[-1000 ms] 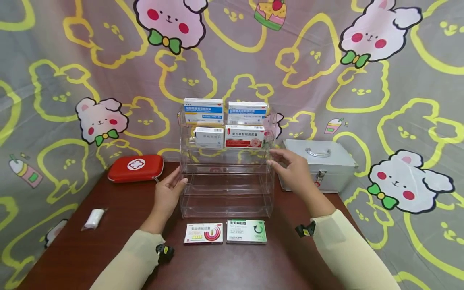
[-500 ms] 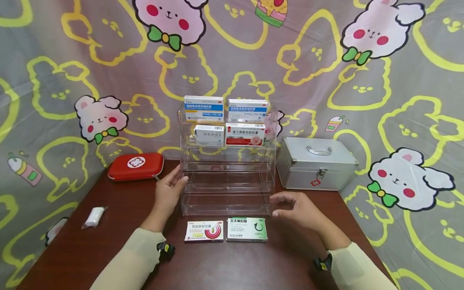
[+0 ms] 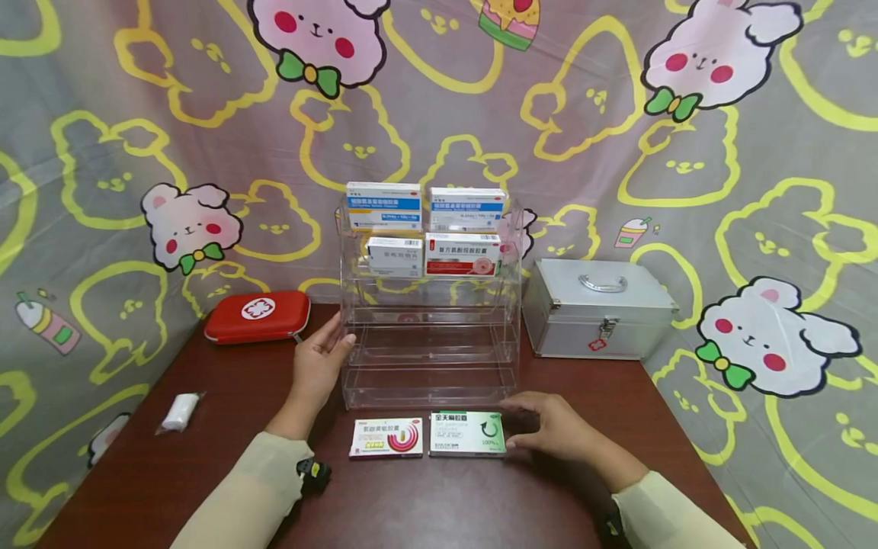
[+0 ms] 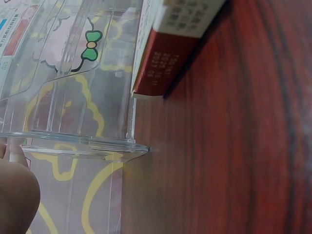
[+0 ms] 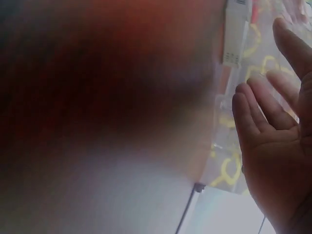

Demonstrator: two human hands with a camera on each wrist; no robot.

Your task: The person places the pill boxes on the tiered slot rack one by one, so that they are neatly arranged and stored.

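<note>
My left hand [image 3: 318, 366] holds the left side of a clear plastic tiered display rack [image 3: 428, 354], thumb at its front edge; the left wrist view shows only part of that hand. My right hand [image 3: 549, 427] is at the right end of a green-and-white medicine box [image 3: 466, 435], thumb and fingers spread apart; in the right wrist view its fingers [image 5: 265, 109] are loosely bent with nothing between them. Left of that box lies a red-and-white medicine box [image 3: 386, 438]. Both lie in front of the rack on the table.
Blue-and-white boxes [image 3: 384, 207] stand on the rack's top tier. Below them are a white box [image 3: 395, 258] and a red-and-white box [image 3: 463, 255]. A red zip case [image 3: 257, 316], a white wrapped roll [image 3: 180, 412] and a silver metal case [image 3: 600, 309] flank the rack.
My right hand has come down from the rack's right side to the right end of the green-and-white box. My left hand has stayed at the rack's left side.
</note>
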